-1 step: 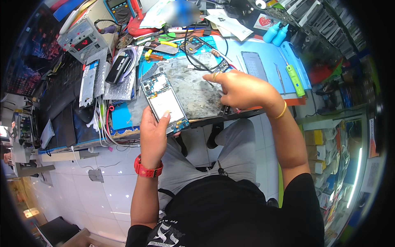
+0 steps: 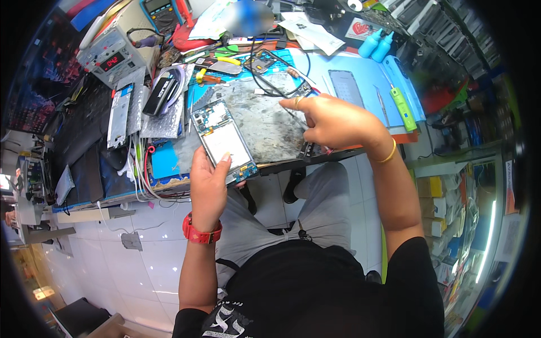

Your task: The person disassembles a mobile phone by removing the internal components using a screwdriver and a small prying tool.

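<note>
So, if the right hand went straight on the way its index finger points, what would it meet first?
Probably the upper end of the opened phone in the left hand, across the grey mat. Depth is unclear: the right hand could touch the mat sooner.

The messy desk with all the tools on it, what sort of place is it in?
Probably a phone repair shop. The left hand holds an opened smartphone with its insides showing, and there's a multimeter and some tweezers too.
</note>
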`<state>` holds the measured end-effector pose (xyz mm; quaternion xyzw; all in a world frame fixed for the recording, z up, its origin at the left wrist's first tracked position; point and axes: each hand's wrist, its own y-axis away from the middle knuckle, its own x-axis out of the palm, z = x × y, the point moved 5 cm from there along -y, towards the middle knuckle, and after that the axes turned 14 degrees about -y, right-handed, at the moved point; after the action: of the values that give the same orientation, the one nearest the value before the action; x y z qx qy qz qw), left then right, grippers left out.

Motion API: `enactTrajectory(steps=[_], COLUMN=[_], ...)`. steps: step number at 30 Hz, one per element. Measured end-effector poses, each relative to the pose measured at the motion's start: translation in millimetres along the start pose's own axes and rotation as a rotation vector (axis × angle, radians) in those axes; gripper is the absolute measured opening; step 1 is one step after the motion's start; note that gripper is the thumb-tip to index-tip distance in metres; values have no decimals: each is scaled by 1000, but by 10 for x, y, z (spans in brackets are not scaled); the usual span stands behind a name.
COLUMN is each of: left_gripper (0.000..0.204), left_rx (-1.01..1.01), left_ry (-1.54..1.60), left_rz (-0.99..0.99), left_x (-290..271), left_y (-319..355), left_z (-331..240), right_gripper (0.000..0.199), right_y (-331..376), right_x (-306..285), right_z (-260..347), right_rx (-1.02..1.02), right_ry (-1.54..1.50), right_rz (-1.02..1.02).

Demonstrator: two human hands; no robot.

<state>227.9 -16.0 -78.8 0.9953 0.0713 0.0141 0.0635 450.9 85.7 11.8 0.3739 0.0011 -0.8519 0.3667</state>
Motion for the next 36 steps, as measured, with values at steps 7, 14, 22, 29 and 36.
enactTrajectory(steps=[7, 14, 22, 29, 36], left_gripper=[30, 29, 35, 36, 33], left_rx=[24, -31, -56, -69, -57], left_ry=[3, 100, 155, 172, 252], left_rz=[34, 17, 55, -4, -52], left_x=[-29, 24, 82, 181, 325], left_y=[-3, 270, 688, 842, 941], left_z=[16, -83, -242, -222, -150], right_gripper=[28, 13, 16, 35, 54], right_y=[661, 742, 879, 1062, 999], right_x=[-774, -977, -703, 801, 1652], right_z=[-780, -1365, -1107, -5, 152], right_rx=[86, 305, 88, -336, -300], right_ry=[112, 574, 662, -603, -1474], right_rz=[-782, -958, -1066, -516, -266])
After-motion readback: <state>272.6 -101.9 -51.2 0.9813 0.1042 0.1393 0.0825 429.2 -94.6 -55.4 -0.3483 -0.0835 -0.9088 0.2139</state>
